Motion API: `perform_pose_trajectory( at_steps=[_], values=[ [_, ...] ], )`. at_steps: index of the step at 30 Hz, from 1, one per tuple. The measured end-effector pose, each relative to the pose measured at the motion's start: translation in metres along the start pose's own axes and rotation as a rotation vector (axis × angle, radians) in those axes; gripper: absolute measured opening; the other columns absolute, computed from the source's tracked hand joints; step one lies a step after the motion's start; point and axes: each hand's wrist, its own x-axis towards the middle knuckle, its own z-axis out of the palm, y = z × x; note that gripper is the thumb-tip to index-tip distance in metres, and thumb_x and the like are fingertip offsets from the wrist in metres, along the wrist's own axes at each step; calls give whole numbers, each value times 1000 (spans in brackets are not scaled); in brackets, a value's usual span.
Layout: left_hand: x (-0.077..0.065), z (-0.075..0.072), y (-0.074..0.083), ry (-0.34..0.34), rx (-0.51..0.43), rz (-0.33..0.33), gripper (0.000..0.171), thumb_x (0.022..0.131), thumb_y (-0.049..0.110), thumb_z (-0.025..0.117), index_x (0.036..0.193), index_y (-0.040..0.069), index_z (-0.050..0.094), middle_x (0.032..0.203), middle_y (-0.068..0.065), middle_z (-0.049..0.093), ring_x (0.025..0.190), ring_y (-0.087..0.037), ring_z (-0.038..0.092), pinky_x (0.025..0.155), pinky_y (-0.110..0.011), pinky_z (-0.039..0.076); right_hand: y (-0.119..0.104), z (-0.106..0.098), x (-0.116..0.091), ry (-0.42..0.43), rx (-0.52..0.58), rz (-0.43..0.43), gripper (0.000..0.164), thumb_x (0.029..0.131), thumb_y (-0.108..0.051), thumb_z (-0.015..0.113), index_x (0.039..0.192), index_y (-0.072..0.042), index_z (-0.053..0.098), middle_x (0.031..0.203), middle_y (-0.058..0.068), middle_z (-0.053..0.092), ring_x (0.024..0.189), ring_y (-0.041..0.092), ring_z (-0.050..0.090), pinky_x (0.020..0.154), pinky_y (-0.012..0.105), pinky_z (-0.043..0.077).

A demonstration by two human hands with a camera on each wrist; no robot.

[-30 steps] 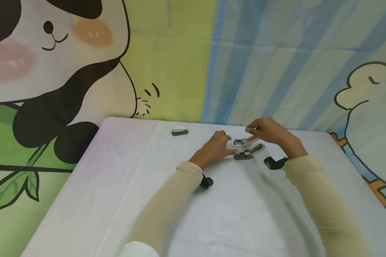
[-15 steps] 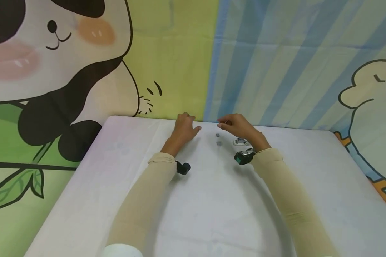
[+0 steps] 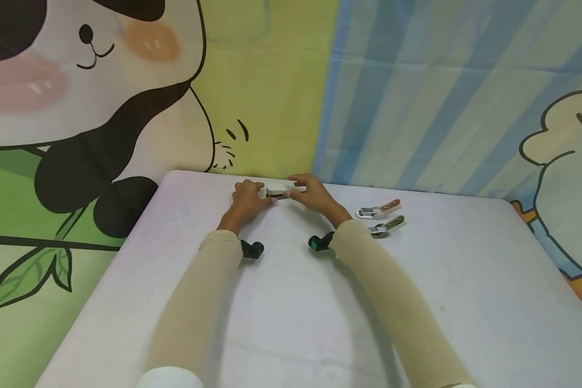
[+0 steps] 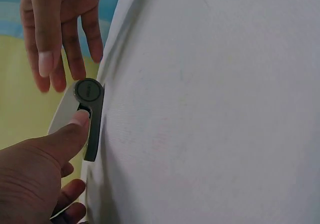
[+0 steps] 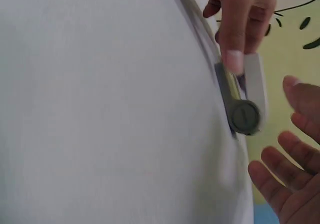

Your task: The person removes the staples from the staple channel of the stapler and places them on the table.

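Observation:
A small stapler with a grey-green base and a white top (image 3: 277, 189) lies near the far edge of the table, between both hands. My left hand (image 3: 247, 198) pinches its left end; the thumb lies on the stapler's side (image 4: 93, 129) in the left wrist view, while part of the other fingers is hidden. By the round hinge end of the stapler (image 5: 245, 117), my right hand (image 3: 314, 195) hovers with fingers spread and loosely bent, seemingly apart from it. In the right wrist view the right fingers (image 5: 285, 169) hold nothing.
Right of the right hand lie two more staplers with raised handles: a white one with a pink handle (image 3: 378, 210) and a grey-green one (image 3: 387, 227), partly behind the sleeve. A printed cloth backdrop (image 3: 393, 108) rises behind the white table (image 3: 291, 302).
Both hands have moved left, away from the two raised-handle staplers, to the stapler at the far edge. The left hand has taken hold of it. Two small grey pieces seen earlier are now hidden.

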Motion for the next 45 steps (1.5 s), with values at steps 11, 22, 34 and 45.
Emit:
perform_pose_trajectory(
  at_steps=[11, 22, 34, 45],
  values=[
    [5, 13, 2, 37, -25, 36, 60, 87, 38, 74, 133, 3, 58, 131, -20, 47, 119, -37, 36, 95, -52, 31, 0, 10, 10, -71, -38, 40, 60, 94, -13, 66, 148, -8, 40, 148, 10, 41, 129, 28, 46, 98, 39, 43],
    [2, 10, -6, 36, -284, 228, 22, 87, 13, 74, 104, -2, 73, 95, -13, 69, 87, -22, 58, 79, -36, 46, -4, 10, 14, -95, -226, -38, 29, 99, -11, 58, 126, -2, 64, 116, 13, 61, 88, 20, 58, 70, 30, 46],
    [-9, 12, 0, -80, -308, 142, 36, 87, 17, 75, 116, -3, 68, 112, -16, 68, 90, -19, 56, 78, -32, 46, -4, -2, 1, -203, -238, 0, 30, 97, -17, 62, 125, -5, 65, 115, 8, 63, 94, 18, 57, 77, 31, 45],
    [-27, 19, 8, -140, -313, 270, 24, 86, 15, 75, 66, 5, 64, 61, 0, 48, 52, -11, 36, 50, -25, 30, -13, -14, -24, -327, -402, -105, 31, 98, -14, 60, 125, -1, 64, 118, 13, 62, 104, 22, 58, 86, 34, 46]
  ],
)
